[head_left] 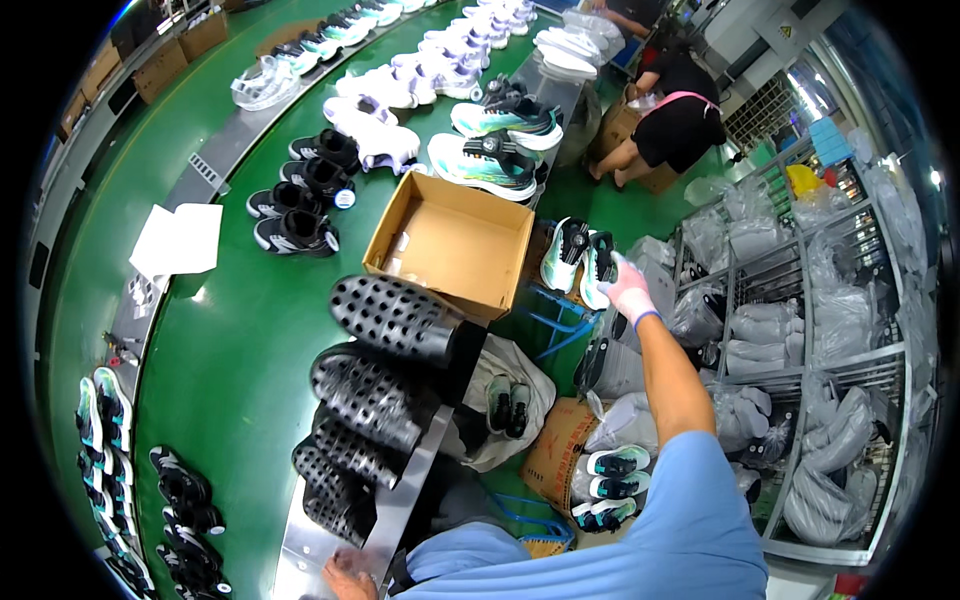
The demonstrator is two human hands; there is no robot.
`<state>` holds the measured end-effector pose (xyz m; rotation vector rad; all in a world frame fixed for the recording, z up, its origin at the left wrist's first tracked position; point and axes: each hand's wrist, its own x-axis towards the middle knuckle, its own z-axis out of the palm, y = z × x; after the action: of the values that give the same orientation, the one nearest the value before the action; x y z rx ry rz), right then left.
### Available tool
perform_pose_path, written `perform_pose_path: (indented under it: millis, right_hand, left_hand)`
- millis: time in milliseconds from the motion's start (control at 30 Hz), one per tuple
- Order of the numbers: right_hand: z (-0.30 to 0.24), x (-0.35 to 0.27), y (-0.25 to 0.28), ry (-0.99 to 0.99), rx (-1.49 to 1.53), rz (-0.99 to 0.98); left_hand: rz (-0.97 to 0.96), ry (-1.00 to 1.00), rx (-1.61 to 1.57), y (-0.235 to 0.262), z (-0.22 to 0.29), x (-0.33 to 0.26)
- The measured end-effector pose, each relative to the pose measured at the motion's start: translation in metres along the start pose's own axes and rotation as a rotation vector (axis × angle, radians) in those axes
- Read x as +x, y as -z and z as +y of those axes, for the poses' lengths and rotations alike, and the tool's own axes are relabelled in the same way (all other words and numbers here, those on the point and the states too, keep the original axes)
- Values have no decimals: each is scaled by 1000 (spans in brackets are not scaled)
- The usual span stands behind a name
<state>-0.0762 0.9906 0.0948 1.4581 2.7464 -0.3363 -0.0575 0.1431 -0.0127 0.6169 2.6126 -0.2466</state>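
My right hand [631,291], in a pale pink and white glove, reaches far out to the right. Its fingers are closed on the near side of a white, teal and black sneaker [599,268]. The matching sneaker [567,254] stands just left of it, on a low support beside the conveyor. Down at the lower edge, my bare left hand [350,574] is by the metal edge [305,545] of the line; its fingers are blurred. Several black perforated shoe-shaped forms [368,395] lie above that hand. An open cardboard box [452,240] sits beyond them.
Black sneakers [297,232] and white-lilac sneakers [375,135] line the green conveyor [235,330]. A metal rack [795,235] with plastic-wrapped items fills the right. Another person [668,110] bends over cartons at the back. More sneakers [612,485] rest beside a brown sack [560,450].
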Motion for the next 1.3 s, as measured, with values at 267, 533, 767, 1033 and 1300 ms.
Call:
perform_pose_path:
  millis: [267,533,767,1033,1300]
  right_hand:
    - [30,103,-51,-4,-426,-71]
    - [36,140,-57,71,-422,-131]
    - [41,157,-60,61,-59,-254]
    - [10,140,-80,126,-187,-12]
    - [15,141,-81,114,-207,-70]
  left_hand:
    - [-271,-69,138,-5,-12,0]
    - [-466,-131,216,-18,-22,-10]
    - [-576,-194,260,-39,-28,-2]
    - [-521,-97,209,-21,-14,18]
    - [-505,-58,217,-13,-1,30]
